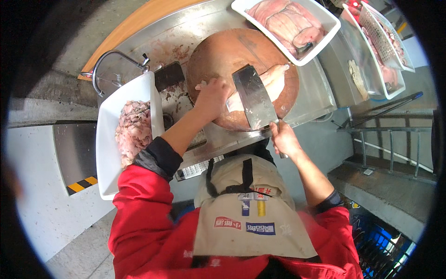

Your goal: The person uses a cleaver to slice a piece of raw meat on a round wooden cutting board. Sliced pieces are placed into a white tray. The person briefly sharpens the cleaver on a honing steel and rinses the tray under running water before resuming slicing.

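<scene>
A round wooden chopping block (213, 51) carries a long pale fillet (274, 83), which looks like fish. Across the fillet lies the broad blade of a cleaver (254, 100), hiding its middle. My right hand (284, 138) is wrapped around the cleaver's handle at the block's near edge. At the block's left side, my left hand (213, 98) is closed, with its fingers curled close to the fillet's near left end. A small pinkish bit shows beside those fingers; whether they grip it I cannot make out.
Left of the block stands a white tub (108, 135) of chopped pale pieces, below a curved tap (100, 69). Another white tub (332, 39) holding pink fillets sits at the far right. Beyond it are more containers (395, 86). A metal railing (390, 130) runs at right.
</scene>
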`<state>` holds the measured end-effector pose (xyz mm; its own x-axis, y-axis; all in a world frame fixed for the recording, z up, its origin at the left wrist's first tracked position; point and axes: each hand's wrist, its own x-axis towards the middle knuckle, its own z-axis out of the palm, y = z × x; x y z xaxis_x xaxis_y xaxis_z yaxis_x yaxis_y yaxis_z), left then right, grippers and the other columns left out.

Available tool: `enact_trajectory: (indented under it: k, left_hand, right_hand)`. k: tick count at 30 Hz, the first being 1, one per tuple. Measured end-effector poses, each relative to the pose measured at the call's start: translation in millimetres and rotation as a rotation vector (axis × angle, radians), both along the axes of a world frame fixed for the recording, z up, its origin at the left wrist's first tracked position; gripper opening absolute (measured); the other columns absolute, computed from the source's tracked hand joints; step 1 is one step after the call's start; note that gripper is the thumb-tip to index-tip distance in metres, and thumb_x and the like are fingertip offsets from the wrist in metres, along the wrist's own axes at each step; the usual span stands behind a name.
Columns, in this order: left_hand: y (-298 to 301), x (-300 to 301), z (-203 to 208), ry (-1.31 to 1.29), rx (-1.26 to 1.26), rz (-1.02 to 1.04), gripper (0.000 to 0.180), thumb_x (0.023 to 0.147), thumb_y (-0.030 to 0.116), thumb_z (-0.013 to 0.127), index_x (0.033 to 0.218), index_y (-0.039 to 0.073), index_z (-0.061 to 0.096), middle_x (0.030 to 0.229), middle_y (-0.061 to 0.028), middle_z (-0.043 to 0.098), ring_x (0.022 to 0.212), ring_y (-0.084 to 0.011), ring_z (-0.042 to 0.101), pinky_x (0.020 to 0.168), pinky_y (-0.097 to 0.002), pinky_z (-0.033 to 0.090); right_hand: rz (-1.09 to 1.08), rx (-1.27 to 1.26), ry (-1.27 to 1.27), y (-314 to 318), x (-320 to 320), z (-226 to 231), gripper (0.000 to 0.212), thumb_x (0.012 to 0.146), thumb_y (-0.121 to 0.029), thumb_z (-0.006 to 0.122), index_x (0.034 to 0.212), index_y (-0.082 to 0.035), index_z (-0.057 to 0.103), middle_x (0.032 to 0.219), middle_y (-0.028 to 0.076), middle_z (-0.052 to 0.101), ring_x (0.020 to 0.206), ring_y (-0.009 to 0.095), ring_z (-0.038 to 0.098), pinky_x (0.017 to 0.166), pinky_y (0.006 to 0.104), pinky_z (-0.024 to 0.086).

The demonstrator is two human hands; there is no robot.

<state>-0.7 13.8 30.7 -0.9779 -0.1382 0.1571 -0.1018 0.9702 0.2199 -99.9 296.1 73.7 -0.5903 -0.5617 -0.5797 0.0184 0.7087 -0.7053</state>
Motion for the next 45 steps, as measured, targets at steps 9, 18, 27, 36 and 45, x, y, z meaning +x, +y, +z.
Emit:
enact_trajectory:
  k: [9, 18, 27, 36, 45]
  left_hand:
    - [0, -15, -27, 0.08, 0.426, -0.273, 0.018, 0.089, 0.007, 0.063, 0.107, 0.006, 0.068, 0.105, -0.0135, 0.058, 0.101, -0.0344, 0.06, 0.086, -0.0437, 0.052]
    - [-8, -9, -29, -0.041, 0.322, -0.359, 0.013, 0.09, 0.015, 0.065, 0.099, 0.007, 0.07, 0.105, -0.0119, 0.057, 0.1, -0.0327, 0.061, 0.086, -0.0433, 0.053]
    - [-14, 6, -10, -0.043, 0.052, 0.001, 0.013, 0.09, 0.012, 0.064, 0.099, 0.005, 0.069, 0.111, -0.0134, 0.058, 0.11, -0.033, 0.061, 0.089, -0.0452, 0.056]
    - [4, -9, 1, 0.08, 0.173, -0.035, 0.018, 0.086, 0.008, 0.066, 0.104, 0.006, 0.067, 0.106, -0.0127, 0.059, 0.105, -0.0349, 0.06, 0.09, -0.0465, 0.052]
    - [4, -23, -28, 0.097, 0.493, -0.28, 0.014, 0.088, 0.013, 0.069, 0.101, 0.01, 0.067, 0.105, -0.0114, 0.059, 0.098, -0.0348, 0.06, 0.088, -0.0451, 0.051]
  right_hand:
    - [0.043, 0.146, -0.014, 11, 12, 1, 0.047, 0.109, -0.034, 0.048, 0.116, 0.011, 0.056, 0.072, 0.022, 0.067, 0.047, 0.028, 0.065, 0.052, 0.0454, 0.054]
    - [0.103, 0.017, 0.334, -44, 11, -35, 0.047, 0.107, -0.03, 0.051, 0.13, 0.01, 0.052, 0.082, 0.033, 0.069, 0.061, 0.044, 0.069, 0.063, 0.0522, 0.056]
    - [0.26, 0.239, 0.193, 85, 41, 17, 0.039, 0.105, -0.031, 0.055, 0.105, 0.008, 0.056, 0.084, 0.033, 0.069, 0.079, 0.052, 0.068, 0.073, 0.0561, 0.055]
    - [0.005, 0.062, 0.113, 2, -2, 7, 0.043, 0.108, -0.032, 0.049, 0.101, 0.009, 0.058, 0.062, 0.019, 0.064, 0.047, 0.028, 0.066, 0.048, 0.0443, 0.053]
    - [0.061, 0.166, 0.067, 10, 6, 11, 0.047, 0.108, -0.033, 0.048, 0.112, 0.013, 0.057, 0.076, 0.027, 0.068, 0.053, 0.036, 0.068, 0.057, 0.0485, 0.056]
